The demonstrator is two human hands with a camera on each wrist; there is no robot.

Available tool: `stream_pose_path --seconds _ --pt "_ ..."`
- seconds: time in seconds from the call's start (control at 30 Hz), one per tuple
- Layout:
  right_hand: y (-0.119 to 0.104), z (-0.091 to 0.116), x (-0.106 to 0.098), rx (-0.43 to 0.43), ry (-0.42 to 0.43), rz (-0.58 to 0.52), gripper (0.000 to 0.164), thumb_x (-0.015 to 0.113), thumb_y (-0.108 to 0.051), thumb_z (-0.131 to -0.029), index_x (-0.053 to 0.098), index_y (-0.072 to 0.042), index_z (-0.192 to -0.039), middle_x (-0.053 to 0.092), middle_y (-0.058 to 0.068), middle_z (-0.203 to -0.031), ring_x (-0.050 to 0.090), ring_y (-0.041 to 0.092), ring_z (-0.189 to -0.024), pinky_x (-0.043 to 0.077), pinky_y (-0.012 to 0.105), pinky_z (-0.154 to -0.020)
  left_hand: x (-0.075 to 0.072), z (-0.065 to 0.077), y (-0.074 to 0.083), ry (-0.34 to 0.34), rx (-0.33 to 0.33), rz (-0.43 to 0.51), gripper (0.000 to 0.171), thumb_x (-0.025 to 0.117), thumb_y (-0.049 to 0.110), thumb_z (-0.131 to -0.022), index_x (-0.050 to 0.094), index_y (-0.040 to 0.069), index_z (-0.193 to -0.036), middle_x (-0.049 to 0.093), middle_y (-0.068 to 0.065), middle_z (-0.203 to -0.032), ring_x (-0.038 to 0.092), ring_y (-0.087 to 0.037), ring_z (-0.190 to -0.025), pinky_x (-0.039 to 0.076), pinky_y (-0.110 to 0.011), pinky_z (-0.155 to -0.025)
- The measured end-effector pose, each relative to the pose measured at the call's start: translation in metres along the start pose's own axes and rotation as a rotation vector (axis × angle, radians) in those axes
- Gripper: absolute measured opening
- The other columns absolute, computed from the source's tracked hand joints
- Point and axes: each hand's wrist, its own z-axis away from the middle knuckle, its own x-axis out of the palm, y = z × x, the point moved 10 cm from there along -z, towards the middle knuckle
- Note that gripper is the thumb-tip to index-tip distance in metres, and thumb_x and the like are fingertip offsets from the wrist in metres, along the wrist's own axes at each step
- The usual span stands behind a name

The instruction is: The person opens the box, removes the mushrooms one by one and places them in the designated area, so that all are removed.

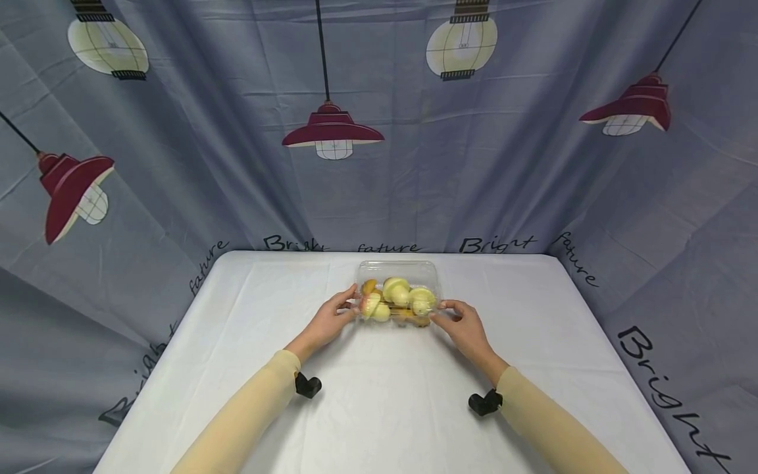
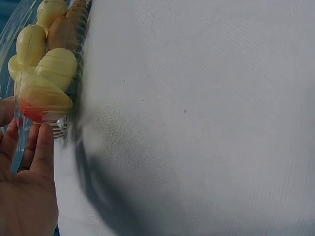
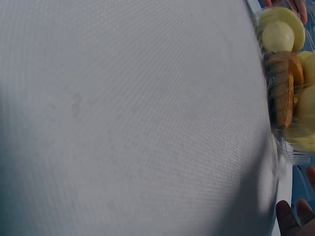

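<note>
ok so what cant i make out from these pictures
Piece count: in the head view, yellow pieces overlap, hiding parts of others in the box.
Full box: cut off by the top and left edges in the left wrist view.
Left hand: cut off there by the left and bottom edges.
Right hand: mostly cut off by the right edge in the right wrist view.

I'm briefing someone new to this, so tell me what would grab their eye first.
Probably the clear plastic container of yellow fruit-like pieces, between the left hand and right hand, near the far edge of the white tabletop. Then the dark red pendant lamps printed on the blue-grey curtain behind.
</note>
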Motion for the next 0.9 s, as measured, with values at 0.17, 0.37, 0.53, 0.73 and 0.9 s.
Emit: stream_pose_path --seconds 0.17,0.37,0.53,0.73,0.9 --pt "-0.001 -0.001 -0.004 0.010 0.039 0.011 0.034 0.071 -0.036 -0.097 0.073 -0.004 -0.111 0.060 0.012 -0.138 0.050 0.031 -0.133 0.043 0.052 -0.111 0.000 -0.001 0.001 0.004 0.012 -0.002 0.063 0.060 0.016 -0.105 0.033 0.008 -0.161 0.053 -0.009 -0.148 0.055 -0.030 -0.128 0.050 -0.047 -0.104" --pt "-0.008 -0.004 -0.001 -0.018 0.039 0.051 0.033 0.063 -0.029 -0.102 0.076 0.000 -0.108 0.058 0.016 -0.143 0.051 0.035 -0.131 0.048 0.052 -0.105 0.002 -0.001 0.005 -0.011 0.021 -0.029 0.063 0.060 0.020 -0.105 0.032 0.007 -0.161 0.053 -0.007 -0.148 0.056 -0.027 -0.127 0.052 -0.044 -0.103" --pt "-0.003 -0.002 0.002 0.039 0.000 -0.023 0.035 0.066 -0.027 -0.100 0.061 -0.001 -0.122 0.048 0.016 -0.151 0.045 0.040 -0.138 0.045 0.051 -0.112 0.003 -0.002 0.005 -0.010 0.023 -0.038 0.064 0.060 0.018 -0.105 0.032 0.007 -0.161 0.052 -0.008 -0.149 0.056 -0.027 -0.126 0.052 -0.043 -0.102" --pt "-0.008 -0.007 -0.011 -0.051 -0.001 -0.072 0.051 0.062 -0.010 -0.102 0.039 -0.001 -0.146 0.034 0.019 -0.159 0.033 0.041 -0.146 0.038 0.053 -0.117 0.003 -0.002 0.002 -0.002 0.015 -0.016 0.064 0.060 0.016 -0.105 0.032 0.007 -0.161 0.052 -0.009 -0.148 0.056 -0.027 -0.125 0.053 -0.043 -0.100" --pt "-0.019 -0.014 -0.016 -0.174 -0.063 0.014 0.067 0.056 -0.006 -0.104 0.027 -0.016 -0.163 0.020 0.012 -0.168 0.024 0.039 -0.151 0.032 0.056 -0.119 0.002 -0.002 0.000 0.011 -0.010 0.026 0.064 0.061 0.017 -0.105 0.032 0.008 -0.161 0.052 -0.008 -0.148 0.056 -0.027 -0.126 0.053 -0.042 -0.099"
